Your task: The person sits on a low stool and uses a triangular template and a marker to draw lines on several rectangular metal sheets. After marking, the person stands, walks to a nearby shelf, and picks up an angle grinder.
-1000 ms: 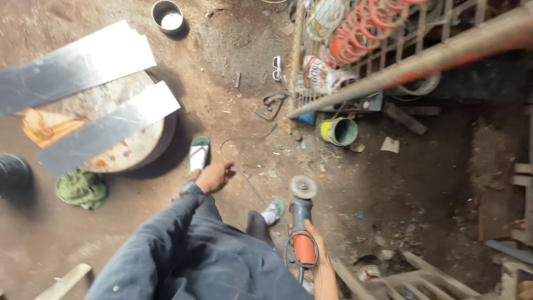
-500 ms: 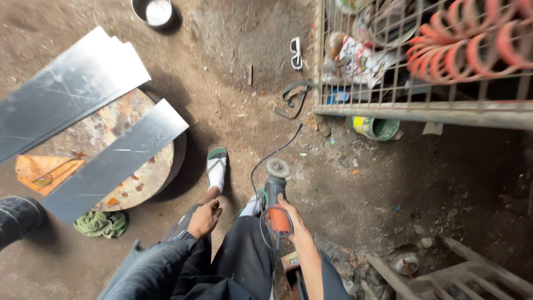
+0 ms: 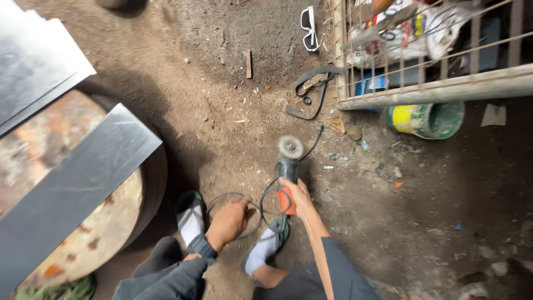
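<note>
Head view | right hand [image 3: 295, 195] fingers gripped orange-bodied angle grinder [image 3: 286, 172] | left hand [image 3: 229, 220], beside grinder, closed on its black cord [image 3: 222, 198] | step: gathering cord; next needs slack freed.

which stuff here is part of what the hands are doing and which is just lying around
In hand:
right hand grips the angle grinder
left hand holds the grinder's black cord

Lying about:
white sunglasses
green and yellow paint can
black strap
metal sheets on the round drum
</note>
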